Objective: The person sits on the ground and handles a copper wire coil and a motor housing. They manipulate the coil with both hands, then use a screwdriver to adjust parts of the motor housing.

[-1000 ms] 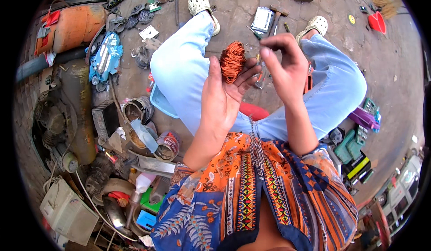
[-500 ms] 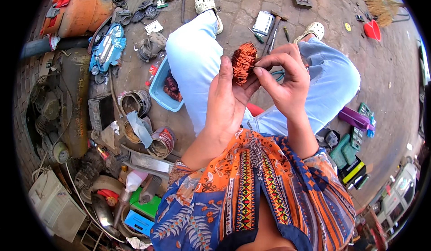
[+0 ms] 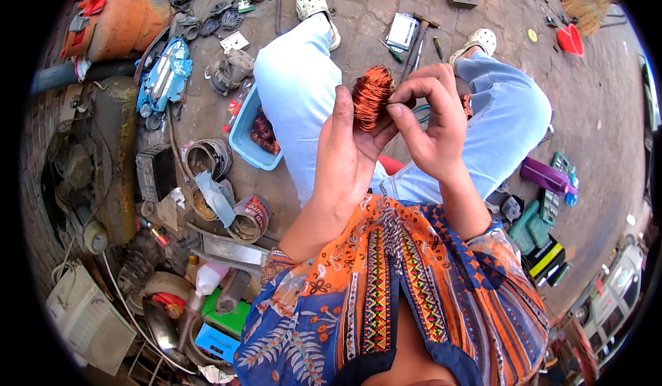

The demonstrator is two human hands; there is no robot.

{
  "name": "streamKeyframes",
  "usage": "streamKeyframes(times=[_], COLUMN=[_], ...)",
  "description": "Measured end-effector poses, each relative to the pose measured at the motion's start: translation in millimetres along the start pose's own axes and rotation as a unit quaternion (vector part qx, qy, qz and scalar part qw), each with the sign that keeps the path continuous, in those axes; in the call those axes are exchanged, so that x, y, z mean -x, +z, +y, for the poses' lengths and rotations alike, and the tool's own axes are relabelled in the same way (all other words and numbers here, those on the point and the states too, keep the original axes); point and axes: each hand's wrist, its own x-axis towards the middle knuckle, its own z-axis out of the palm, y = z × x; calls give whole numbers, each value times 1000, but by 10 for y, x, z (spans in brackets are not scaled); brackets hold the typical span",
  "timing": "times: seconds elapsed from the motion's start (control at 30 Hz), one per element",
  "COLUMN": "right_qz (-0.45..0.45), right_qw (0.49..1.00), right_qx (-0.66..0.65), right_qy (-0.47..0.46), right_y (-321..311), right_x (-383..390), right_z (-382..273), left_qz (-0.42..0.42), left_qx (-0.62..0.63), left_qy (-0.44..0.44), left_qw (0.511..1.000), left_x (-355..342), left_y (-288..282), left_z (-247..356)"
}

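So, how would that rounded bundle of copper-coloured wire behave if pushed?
The rounded copper-coloured wire bundle probably feels heavy for its size, given its densely packed, metallic-looking strands. Its rounded sides suggest it could roll, and thin strands might shift.

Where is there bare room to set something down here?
The widest bare floor lies right of the right knee, between red container and purple bottle. A smaller patch separates the left shoe from the white case. Crowded: the left side, from orange tank to tin cans, and around the copper coil between left hand and right hand.
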Motion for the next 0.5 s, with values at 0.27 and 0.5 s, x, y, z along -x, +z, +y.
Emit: streamKeyframes(times=[0.27,0.5], right_qz=[-29,-44], right_qw=[996,992], right_qx=[-15,56], right_qy=[81,106], right_y=[-95,-133], right_x=[6,5], right_z=[-116,-150], left_qz=[-25,24], left_qx=[-36,-46], left_qy=[52,52], left_qw=[998,997], left_x=[-6,-93], left_y=[-17,-16], left_z=[-39,-134])
